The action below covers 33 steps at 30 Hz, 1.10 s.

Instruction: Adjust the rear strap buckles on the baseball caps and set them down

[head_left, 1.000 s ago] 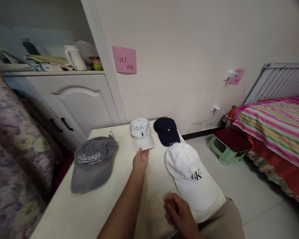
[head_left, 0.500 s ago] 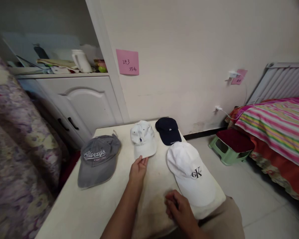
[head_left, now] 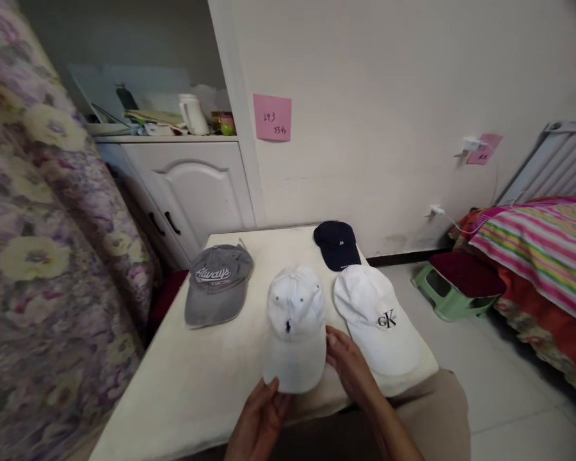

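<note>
My left hand (head_left: 264,406) pinches the brim of a white baseball cap (head_left: 297,301) with a small dark polo emblem, thumb on top and fingers underneath. At the right edge of that brim, my right hand (head_left: 345,358) has its fingers closed against the cap. The cap is over the near middle of the table, front toward me. A larger white cap (head_left: 372,301) with black letters lies just right of my right hand. A navy cap (head_left: 336,246) sits at the far right corner, and a grey cap (head_left: 221,288) reading "Always" lies on the left.
A pale table (head_left: 187,390) carries the caps. Floral curtain (head_left: 43,256) hangs at the left, beside a white cupboard (head_left: 196,186) with a jug (head_left: 193,115) on its shelf. On the right are a green stool (head_left: 454,288) and a striped bed (head_left: 547,237).
My left hand has drawn the white polo-emblem cap from the back of the table toward me. My right hand has moved up to its brim. The view has swung left.
</note>
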{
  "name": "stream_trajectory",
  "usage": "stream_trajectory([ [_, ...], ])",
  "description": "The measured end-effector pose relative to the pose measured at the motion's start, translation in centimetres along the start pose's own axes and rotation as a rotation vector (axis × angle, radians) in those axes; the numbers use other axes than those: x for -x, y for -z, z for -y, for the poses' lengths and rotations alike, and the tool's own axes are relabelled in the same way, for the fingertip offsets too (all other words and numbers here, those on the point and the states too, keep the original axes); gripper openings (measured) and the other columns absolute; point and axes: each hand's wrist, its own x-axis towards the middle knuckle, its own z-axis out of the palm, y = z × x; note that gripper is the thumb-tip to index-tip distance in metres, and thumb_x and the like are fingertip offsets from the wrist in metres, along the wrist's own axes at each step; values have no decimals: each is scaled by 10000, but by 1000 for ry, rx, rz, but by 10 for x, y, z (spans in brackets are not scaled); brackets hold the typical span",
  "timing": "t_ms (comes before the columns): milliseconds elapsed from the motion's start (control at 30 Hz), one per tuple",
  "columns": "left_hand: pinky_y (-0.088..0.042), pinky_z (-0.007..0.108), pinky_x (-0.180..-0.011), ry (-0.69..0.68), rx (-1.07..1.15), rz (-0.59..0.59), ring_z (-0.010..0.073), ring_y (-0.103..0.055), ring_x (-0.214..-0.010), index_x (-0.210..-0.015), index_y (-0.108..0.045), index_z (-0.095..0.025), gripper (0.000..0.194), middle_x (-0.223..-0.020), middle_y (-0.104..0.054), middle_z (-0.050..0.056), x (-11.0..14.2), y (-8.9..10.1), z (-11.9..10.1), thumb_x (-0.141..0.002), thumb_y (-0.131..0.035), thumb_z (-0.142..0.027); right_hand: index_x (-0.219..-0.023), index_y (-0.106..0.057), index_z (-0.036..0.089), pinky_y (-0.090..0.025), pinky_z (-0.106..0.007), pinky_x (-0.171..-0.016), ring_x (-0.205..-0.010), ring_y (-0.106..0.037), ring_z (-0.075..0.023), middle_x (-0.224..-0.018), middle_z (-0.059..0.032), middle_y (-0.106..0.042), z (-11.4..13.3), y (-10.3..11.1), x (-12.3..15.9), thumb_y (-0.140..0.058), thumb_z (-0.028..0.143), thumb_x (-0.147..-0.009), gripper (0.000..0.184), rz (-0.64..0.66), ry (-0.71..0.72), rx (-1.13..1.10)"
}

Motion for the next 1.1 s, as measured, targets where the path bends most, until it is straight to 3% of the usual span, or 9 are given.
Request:
stream_trajectory([
  [133, -506, 354, -1040, 65, -41, 59, 288, -635, -1221, -1052, -758, -226, 323, -1202, -750, 52, 26, 17, 11, -752, -803, -117, -967, -730, 160, -547, -362, -880, -992, -702, -261, -1001, -97, -772, 3, -13, -5, -805, 428, -771, 341, 51, 18, -141],
  [267, -486, 363, -1058, 93, -44, 122, 307, -622, -1233, -1051, -772, -204, 293, -1236, -733, 75, 36, 25, 15, -762, -805, -161, -851, -728, 174, -564, -337, -847, -903, -708, -241, -876, -50, -782, -2, -13, -10, -829, 383, -729, 262, 3, 37, -171],
  [400, -504, 378, -1031, 91, -1, 73, 304, -661, -1171, -982, -776, -171, 207, -1161, -763, 84, 33, 24, 12, -777, -794, -181, -833, -734, 190, -571, -319, -813, -809, -717, -218, -831, -19, -787, -4, -7, -9, -841, 345, -701, 230, -11, 21, -172],
  [567, -532, 346, -962, 62, 17, 116, 289, -701, -1082, -947, -756, -153, 181, -1058, -786, 90, 24, 22, 0, -787, -780, -234, -960, -752, 220, -570, -378, -806, -916, -725, -273, -895, -37, -798, 2, -9, 6, -768, 410, -769, 269, 37, 3, -142],
  [700, -553, 341, -907, 78, -34, 191, 280, -727, -1001, -971, -732, -128, 199, -1009, -783, 106, 22, 16, -11, -818, -737, -255, -1032, -748, 226, -564, -416, -811, -960, -716, -301, -957, -62, -796, 6, -17, 21, -702, 464, -819, 322, 103, -9, -90],
  [833, -561, 319, -873, 17, -43, 139, 251, -748, -912, -898, -730, -142, 88, -883, -789, 72, 20, 7, -19, -838, -702, -200, -1051, -746, 231, -552, -422, -851, -999, -698, -297, -1001, -69, -787, 9, -24, 31, -670, 444, -855, 298, 169, 18, -24],
  [1100, -541, 416, -913, -79, -198, 88, 372, -672, -1107, -858, -771, -171, 248, -962, -797, 112, 32, -25, -41, -706, -813, -362, -1006, -749, 239, -529, -401, -898, -978, -688, -280, -1011, -57, -775, 27, -33, 40, -704, 434, -844, 257, 195, 104, 6],
])
